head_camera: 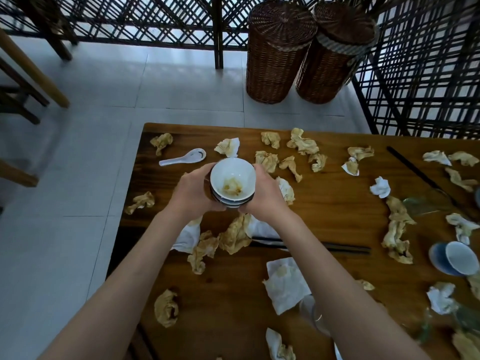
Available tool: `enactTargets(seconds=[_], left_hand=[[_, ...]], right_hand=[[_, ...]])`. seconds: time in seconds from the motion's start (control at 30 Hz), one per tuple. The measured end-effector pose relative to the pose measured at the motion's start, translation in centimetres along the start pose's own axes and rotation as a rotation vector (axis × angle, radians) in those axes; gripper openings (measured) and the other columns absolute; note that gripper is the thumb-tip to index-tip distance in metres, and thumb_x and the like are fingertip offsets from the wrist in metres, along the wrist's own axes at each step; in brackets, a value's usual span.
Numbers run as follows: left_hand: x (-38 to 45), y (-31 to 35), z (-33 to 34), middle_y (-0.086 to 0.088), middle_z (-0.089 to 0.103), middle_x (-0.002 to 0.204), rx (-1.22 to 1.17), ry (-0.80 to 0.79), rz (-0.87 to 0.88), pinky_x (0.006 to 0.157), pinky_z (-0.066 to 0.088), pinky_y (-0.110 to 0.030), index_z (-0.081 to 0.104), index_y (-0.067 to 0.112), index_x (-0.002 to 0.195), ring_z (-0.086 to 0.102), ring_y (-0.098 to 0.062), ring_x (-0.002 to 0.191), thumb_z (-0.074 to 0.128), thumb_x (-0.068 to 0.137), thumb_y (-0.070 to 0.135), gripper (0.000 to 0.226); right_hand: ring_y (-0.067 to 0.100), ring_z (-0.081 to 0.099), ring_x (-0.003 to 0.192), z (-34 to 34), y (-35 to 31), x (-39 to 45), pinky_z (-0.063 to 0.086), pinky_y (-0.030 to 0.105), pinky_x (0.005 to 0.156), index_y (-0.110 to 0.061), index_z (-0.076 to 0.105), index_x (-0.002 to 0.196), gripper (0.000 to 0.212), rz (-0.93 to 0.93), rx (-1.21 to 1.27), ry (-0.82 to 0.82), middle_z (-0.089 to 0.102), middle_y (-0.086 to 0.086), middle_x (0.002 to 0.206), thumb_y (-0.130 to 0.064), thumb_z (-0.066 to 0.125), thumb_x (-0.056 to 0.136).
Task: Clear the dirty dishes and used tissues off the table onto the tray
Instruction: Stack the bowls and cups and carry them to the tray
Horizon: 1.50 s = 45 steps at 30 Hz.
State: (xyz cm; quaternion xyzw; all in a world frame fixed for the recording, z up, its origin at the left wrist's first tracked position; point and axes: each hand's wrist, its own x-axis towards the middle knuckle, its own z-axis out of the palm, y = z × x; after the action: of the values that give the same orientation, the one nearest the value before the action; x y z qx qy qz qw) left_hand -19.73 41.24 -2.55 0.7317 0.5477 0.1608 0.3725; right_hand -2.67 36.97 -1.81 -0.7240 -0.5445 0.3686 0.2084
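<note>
— Bowls (232, 184), where are they?
— Stacked, held above the wooden table (324, 203); the top one is stained inside. A white spoon (183, 157) lies to the left.
— The hands?
— Left hand (193, 192) curls round the stack's left side, right hand (265, 194) round its right.
— Further right?
— Crumpled tissues (302, 144), black chopsticks (322, 246), a tipped blue cup (455, 258).

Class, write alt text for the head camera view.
Two hands, left hand and right hand, hold a stack of dirty bowls above a wooden table littered with stained tissues, a spoon and chopsticks.
</note>
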Motion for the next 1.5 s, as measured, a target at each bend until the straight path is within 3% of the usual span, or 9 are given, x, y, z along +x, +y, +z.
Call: enactTargets(seconds=[0.07,0.2,0.27,0.4,0.67,0.83,1.1,1.33,1.5], left_hand=[[0.1,-0.4,0.2,0.004,0.061,0.122,0.0,-0.012,-0.029,0.096,0.045,-0.044,0.044,0.027,0.133,0.052,-0.023,0.114,0.091,0.045,0.024,0.1],[0.1,-1.2,1.6,0.008,0.058,0.122,0.006,-0.067,-0.107,0.094,0.027,-0.021,0.036,0.027,0.138,0.048,-0.017,0.118,0.093,0.044,0.022,0.11],[0.1,-1.4,2.3,0.008,0.059,0.124,-0.004,-0.064,-0.121,0.091,0.023,-0.016,0.037,0.026,0.138,0.048,-0.015,0.12,0.093,0.045,0.023,0.109],[0.4,-1.7,3.0,0.004,0.062,0.119,-0.032,0.015,-0.115,0.08,0.036,-0.019,0.045,0.023,0.132,0.053,-0.017,0.112,0.093,0.042,0.022,0.102],[0.0,-0.4,2.3,0.005,0.063,0.118,0.012,-0.005,-0.052,0.082,0.038,-0.019,0.048,0.023,0.13,0.055,-0.013,0.108,0.093,0.04,0.025,0.1],[-2.2,4.1,2.0,0.018,0.058,0.1,0.059,0.036,0.038,0.063,0.033,0.004,0.051,0.023,0.127,0.041,0.008,0.088,0.093,0.041,0.032,0.096],[-7.1,13.6,6.0,0.015,0.057,0.108,-0.006,-0.053,0.069,0.083,0.038,-0.02,0.046,0.023,0.132,0.046,-0.003,0.098,0.094,0.044,0.022,0.101],[-12.8,22.2,13.6,0.014,0.053,0.101,-0.099,-0.11,0.146,0.065,0.037,0.003,0.052,0.009,0.127,0.047,-0.005,0.1,0.091,0.049,0.007,0.087],[-15.1,27.3,19.2,0.015,0.053,0.103,-0.001,-0.051,0.157,0.08,0.038,-0.02,0.05,0.018,0.129,0.046,-0.004,0.098,0.093,0.044,0.025,0.095]], right_hand=[[0.025,0.051,0.11,0.1,0.2,0.0,0.049,0.038,0.078,-0.02,0.035,0.126,0.089,-0.001,0.024,-0.003,0.052,0.0,0.119,-0.015,0.084,0.052],[0.027,0.042,0.126,0.4,0.9,-0.1,0.042,0.048,0.099,-0.024,0.013,0.145,0.116,0.068,0.059,-0.068,0.048,0.003,0.135,-0.01,0.084,0.055],[0.026,0.047,0.123,0.6,1.4,0.1,0.045,0.044,0.097,-0.021,0.022,0.143,0.11,0.1,0.071,-0.072,0.052,0.003,0.13,-0.01,0.085,0.053],[0.023,0.052,0.117,1.1,1.6,0.4,0.042,0.026,0.081,-0.026,0.038,0.135,0.098,0.12,0.082,-0.027,0.057,-0.002,0.125,-0.016,0.086,0.05],[0.022,0.054,0.115,-0.2,1.5,-0.9,0.045,0.029,0.082,-0.023,0.044,0.132,0.093,0.052,0.135,0.011,0.06,-0.003,0.122,-0.014,0.088,0.05],[0.022,0.052,0.116,-4.0,1.3,-4.3,0.047,0.033,0.089,-0.02,0.046,0.131,0.091,0.037,0.123,0.03,0.059,-0.001,0.123,-0.014,0.088,0.051],[0.021,0.054,0.114,-12.1,4.7,-13.4,0.046,0.029,0.084,-0.019,0.048,0.124,0.083,0.054,0.094,0.104,0.059,-0.003,0.121,-0.018,0.088,0.051],[0.021,0.052,0.117,-19.2,11.8,-21.0,0.047,0.032,0.086,-0.019,0.041,0.133,0.093,0.037,0.044,0.081,0.057,-0.003,0.126,-0.023,0.089,0.053],[0.021,0.054,0.115,-24.0,16.8,-24.7,0.049,0.037,0.088,-0.02,0.04,0.135,0.092,-0.023,0.007,0.075,0.057,-0.003,0.127,-0.029,0.087,0.056]])
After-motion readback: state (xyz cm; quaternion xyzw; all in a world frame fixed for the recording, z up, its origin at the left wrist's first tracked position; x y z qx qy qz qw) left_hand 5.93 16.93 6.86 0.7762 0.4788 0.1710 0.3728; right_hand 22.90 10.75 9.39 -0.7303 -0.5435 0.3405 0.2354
